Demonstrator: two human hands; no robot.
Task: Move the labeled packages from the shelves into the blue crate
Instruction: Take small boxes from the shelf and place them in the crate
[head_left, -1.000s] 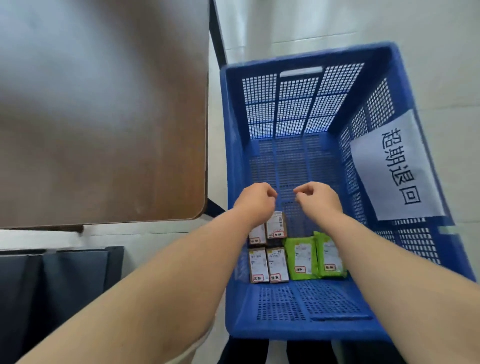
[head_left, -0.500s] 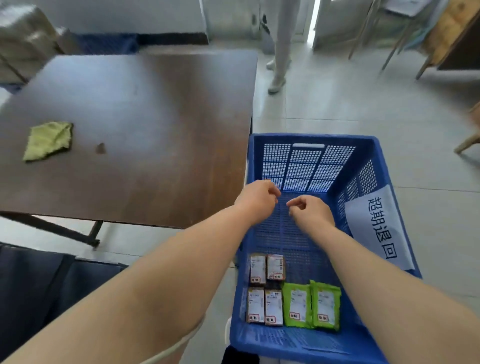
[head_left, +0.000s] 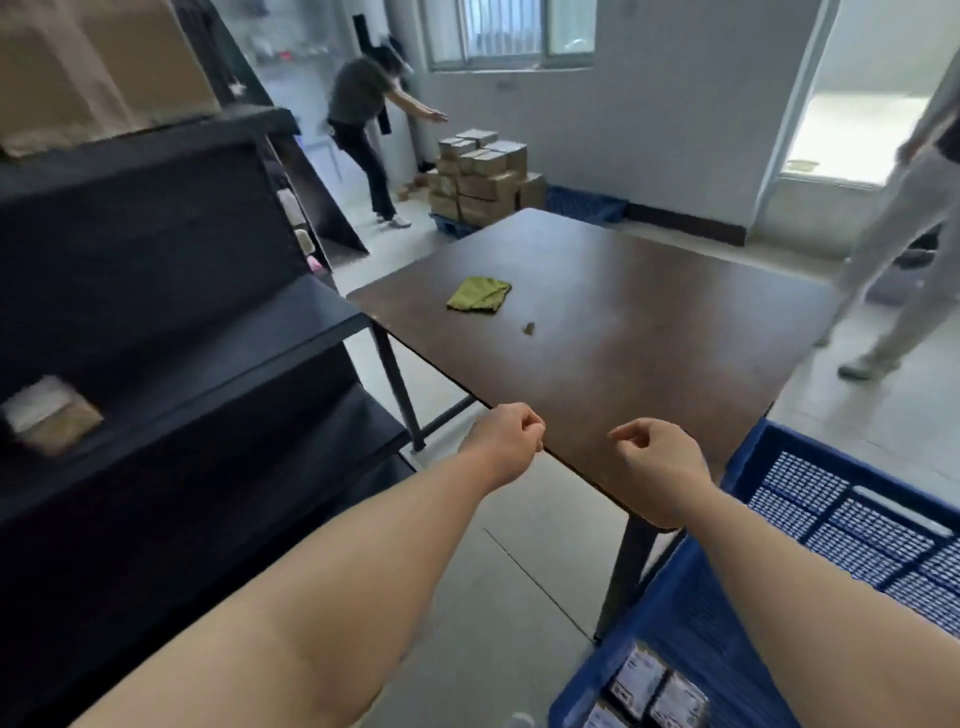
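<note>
My left hand (head_left: 504, 441) and my right hand (head_left: 657, 462) hover side by side over the near edge of the brown table (head_left: 623, 322), both loosely curled with nothing in them. The blue crate (head_left: 769, 525) sits at the lower right, partly covered by my right forearm. Labeled packages (head_left: 652, 686) lie on its floor at the bottom edge of the view. The black shelves (head_left: 208, 353) stand on the left, with a blurred labeled package (head_left: 49, 415) on a middle shelf.
A green cloth (head_left: 479, 294) and a small crumb (head_left: 529, 328) lie on the table. Cardboard boxes (head_left: 480, 176) are stacked beyond it. One person (head_left: 366, 114) stands at the back, another (head_left: 904, 228) walks at the right. A large box (head_left: 98, 62) tops the shelves.
My view has swung up and left, away from the crate's inside toward the shelves and room. Both hands have come out of the crate and now hang over the table's edge, still curled.
</note>
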